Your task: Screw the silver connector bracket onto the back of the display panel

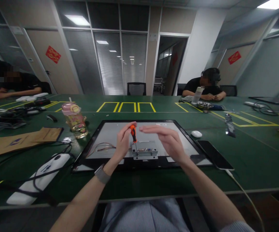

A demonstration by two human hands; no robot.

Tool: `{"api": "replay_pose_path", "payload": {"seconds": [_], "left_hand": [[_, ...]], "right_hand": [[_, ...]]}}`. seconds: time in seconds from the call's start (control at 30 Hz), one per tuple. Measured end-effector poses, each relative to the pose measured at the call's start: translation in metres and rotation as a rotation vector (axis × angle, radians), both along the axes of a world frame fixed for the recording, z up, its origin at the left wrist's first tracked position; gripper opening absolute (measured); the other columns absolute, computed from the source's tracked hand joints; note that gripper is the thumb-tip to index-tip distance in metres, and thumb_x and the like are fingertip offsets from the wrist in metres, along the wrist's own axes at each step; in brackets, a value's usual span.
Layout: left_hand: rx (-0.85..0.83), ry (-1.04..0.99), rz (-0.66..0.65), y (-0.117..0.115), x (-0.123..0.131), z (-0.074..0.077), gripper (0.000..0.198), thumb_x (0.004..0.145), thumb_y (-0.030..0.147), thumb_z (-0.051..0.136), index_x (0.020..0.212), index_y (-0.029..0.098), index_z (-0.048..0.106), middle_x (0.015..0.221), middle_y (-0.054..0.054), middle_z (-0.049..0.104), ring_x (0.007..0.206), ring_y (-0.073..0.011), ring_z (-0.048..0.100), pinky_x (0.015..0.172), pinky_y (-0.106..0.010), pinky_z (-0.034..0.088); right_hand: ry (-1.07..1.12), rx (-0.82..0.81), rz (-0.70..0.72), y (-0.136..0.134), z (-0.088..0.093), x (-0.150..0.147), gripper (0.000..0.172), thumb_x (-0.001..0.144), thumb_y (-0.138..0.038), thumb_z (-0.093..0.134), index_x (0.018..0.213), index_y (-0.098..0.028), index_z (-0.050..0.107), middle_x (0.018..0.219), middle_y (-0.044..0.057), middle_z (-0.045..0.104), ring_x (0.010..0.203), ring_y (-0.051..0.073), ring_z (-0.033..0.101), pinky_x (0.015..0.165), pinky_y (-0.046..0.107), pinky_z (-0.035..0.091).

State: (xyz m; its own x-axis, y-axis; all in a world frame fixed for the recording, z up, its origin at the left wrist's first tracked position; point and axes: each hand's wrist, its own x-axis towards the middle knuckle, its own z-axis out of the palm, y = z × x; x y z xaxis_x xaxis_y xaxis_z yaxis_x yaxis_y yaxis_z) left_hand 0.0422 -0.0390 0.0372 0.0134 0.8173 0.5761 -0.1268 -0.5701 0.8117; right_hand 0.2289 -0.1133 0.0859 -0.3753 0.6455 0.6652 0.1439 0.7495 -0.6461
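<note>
Where the screwdriver (133, 130) stands nearly upright, its shaft runs down to the left end of a metal bracket (145, 154), set toward the near side of a panel (108, 132) lying flat on the green table (154, 185). The left hand (123, 140) has its fingers along the orange-and-black handle; whether they clasp it cannot be told. The right hand (170, 138) is released and holds nothing, its fingers stretched toward the handle with a gap between. Wires (103, 146) cross the panel left of the bracket.

A strip of green tabletop separates the panel's black near edge from the table's front edge; beyond the far edge, green surface extends to yellow tape (127, 103). Room is narrower at the right, where a phone (215, 154) lies just beside the panel, and at the left, where a power strip (40, 178) lies near its corner.

Of the containers, a pink-lidded bottle (75, 120) holding pale liquid stands beyond the panel's left edge; a paper bag (21, 141) lies farther left. A white case (196, 133) sits near the right edge. Farther back stands a metal bowl (204, 105), its contents too small to identify.
</note>
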Motion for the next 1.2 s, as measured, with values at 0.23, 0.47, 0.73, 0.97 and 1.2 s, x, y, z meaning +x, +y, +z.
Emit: {"api": "replay_pose_path", "payload": {"seconds": [0.23,0.47,0.73,0.97,1.2], "left_hand": [[-0.047,-0.032,-0.115,0.001,0.000,0.000,0.029,0.086,0.030,0.054,0.110,0.016,0.064,0.096,-0.008,0.067,0.081,-0.0171,0.065,0.082,-0.033,0.050],[0.050,0.059,-0.008,0.003,-0.002,-0.001,0.021,0.082,0.028,0.059,0.098,0.020,0.070,0.093,-0.004,0.061,0.081,-0.0134,0.058,0.075,-0.024,0.048],[-0.087,-0.053,-0.201,0.007,-0.004,0.000,0.030,0.086,0.032,0.053,0.110,0.017,0.065,0.101,-0.009,0.066,0.081,-0.0174,0.065,0.080,-0.034,0.052],[0.003,-0.003,-0.065,0.008,-0.003,-0.001,0.021,0.082,0.031,0.061,0.096,0.018,0.069,0.091,-0.005,0.063,0.078,-0.0132,0.061,0.074,-0.026,0.050],[-0.094,-0.034,-0.192,0.009,-0.004,-0.003,0.029,0.083,0.035,0.060,0.107,0.018,0.064,0.095,-0.007,0.066,0.080,-0.0163,0.064,0.076,-0.032,0.052]], "right_hand": [[-0.368,-0.188,-0.309,0.114,-0.093,0.041,0.041,0.086,-0.028,0.040,0.121,-0.023,0.062,0.127,0.007,0.061,0.121,0.028,0.052,0.112,0.057,0.015],[-0.612,-0.343,-0.168,0.113,-0.105,0.050,0.046,0.090,-0.024,0.029,0.127,-0.021,0.056,0.142,0.006,0.047,0.134,0.024,0.037,0.112,0.057,0.004],[-0.661,-0.386,-0.148,0.114,-0.102,0.049,0.047,0.090,-0.022,0.029,0.131,-0.025,0.052,0.146,0.004,0.042,0.137,0.021,0.031,0.113,0.055,0.000],[-0.651,-0.387,-0.176,0.115,-0.103,0.047,0.045,0.090,-0.020,0.031,0.128,-0.025,0.054,0.144,0.004,0.045,0.136,0.022,0.034,0.112,0.057,0.005],[-0.662,-0.325,-0.222,0.112,-0.104,0.044,0.043,0.091,-0.021,0.032,0.126,-0.025,0.056,0.141,0.006,0.048,0.134,0.023,0.038,0.112,0.057,0.010]]}}
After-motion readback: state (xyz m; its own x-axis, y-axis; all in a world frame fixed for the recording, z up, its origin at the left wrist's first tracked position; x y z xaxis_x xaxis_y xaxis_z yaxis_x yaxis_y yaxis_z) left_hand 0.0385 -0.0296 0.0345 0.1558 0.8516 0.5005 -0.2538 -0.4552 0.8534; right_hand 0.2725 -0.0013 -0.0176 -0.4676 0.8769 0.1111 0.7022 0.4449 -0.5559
